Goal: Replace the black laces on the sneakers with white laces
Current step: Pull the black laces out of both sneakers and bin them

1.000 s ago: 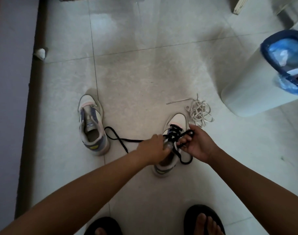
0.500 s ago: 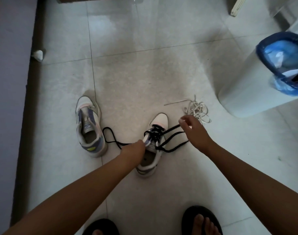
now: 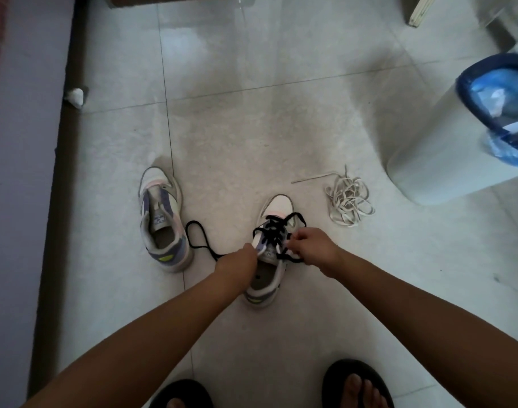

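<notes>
Right hand (image 3: 312, 248) returned, pinching black lace (image 3: 274, 231).

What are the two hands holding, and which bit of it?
The right hand pinches the black lace beside the sneaker's eyelets. The left hand grips that sneaker at its tongue and collar.

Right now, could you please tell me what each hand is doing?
Left hand: grips the laced sneaker at its tongue.
Right hand: pinches the black lace.
</notes>
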{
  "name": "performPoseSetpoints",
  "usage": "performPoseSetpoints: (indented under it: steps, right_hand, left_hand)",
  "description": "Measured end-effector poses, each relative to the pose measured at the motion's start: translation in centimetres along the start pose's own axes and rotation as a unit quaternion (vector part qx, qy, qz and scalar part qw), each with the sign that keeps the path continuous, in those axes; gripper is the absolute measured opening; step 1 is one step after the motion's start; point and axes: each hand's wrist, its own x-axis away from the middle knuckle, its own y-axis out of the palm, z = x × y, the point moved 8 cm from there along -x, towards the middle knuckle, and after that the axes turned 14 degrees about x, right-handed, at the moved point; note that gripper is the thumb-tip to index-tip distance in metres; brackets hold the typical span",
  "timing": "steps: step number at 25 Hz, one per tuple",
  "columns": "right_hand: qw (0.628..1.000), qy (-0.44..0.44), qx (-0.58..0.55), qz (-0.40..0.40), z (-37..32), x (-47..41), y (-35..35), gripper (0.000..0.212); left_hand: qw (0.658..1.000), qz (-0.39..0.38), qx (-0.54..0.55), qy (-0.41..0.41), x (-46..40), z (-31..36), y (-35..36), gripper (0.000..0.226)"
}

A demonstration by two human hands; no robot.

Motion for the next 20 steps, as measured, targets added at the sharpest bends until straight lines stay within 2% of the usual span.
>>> performPoseSetpoints:
  steps: [2,4,5,8,11,12,13,15,16,17,18,20]
  right_hand:
    - [0.988,0.001,0.024,0.151,-0.4,-1.0,-4.6,0.011]
    - [0.946,0.033,0.058,0.317,0.2,-1.4,-12.0,0.017]
    - [0.924,0.054,0.074,0.372,0.8,-1.2,-15.5,0.021]
    - [0.89,0.054,0.148,0.427,1.1,-0.8,-20.6,0.018]
    - [0.88,-0.018,0.266,0.393,-1.2,-0.2,-16.6,0.025]
    - [0.89,-0.05,0.274,0.361,-1.7,0.1,-13.9,0.029]
    - [0.913,-0.076,0.254,0.311,-1.7,0.4,-11.0,0.028]
    - [0.964,-0.077,0.201,0.154,-1.3,1.0,-4.6,0.023]
    - [0.975,-0.066,0.195,0.078,-1.1,1.4,-1.7,0.029]
    - [0.976,-0.067,0.205,0.034,-1.0,1.7,0.3,0.033]
    - [0.973,-0.078,0.217,0.027,-1.5,1.8,1.4,0.036]
    - [0.963,-0.107,0.238,0.069,-3.0,2.0,2.0,0.039]
  left_hand:
    - [1.0,0.003,-0.006,0.005,0.0,-0.2,-0.1,0.022]
    - [1.0,0.002,-0.007,0.006,0.1,-0.4,0.0,0.022]
    - [1.0,0.001,-0.006,0.004,0.2,-0.4,0.1,0.022]
    - [1.0,0.005,-0.012,0.001,0.3,-0.4,0.2,0.022]
    - [1.0,0.006,-0.01,-0.007,0.4,-0.3,0.3,0.021]
    - [1.0,0.002,0.0,-0.01,0.5,-0.3,0.3,0.02]
    - [1.0,-0.004,0.017,-0.015,0.5,-0.3,0.4,0.02]
    - [0.996,-0.026,0.074,-0.036,0.4,-0.6,0.1,0.023]
    - [0.992,-0.044,0.107,-0.047,0.4,-0.7,-0.2,0.027]
    - [0.988,-0.058,0.132,-0.049,0.2,-0.5,-0.5,0.033]
    - [0.987,-0.057,0.142,-0.039,0.1,-0.1,-1.1,0.039]
    - [0.989,-0.001,0.148,0.005,-0.1,1.0,-2.8,0.04]
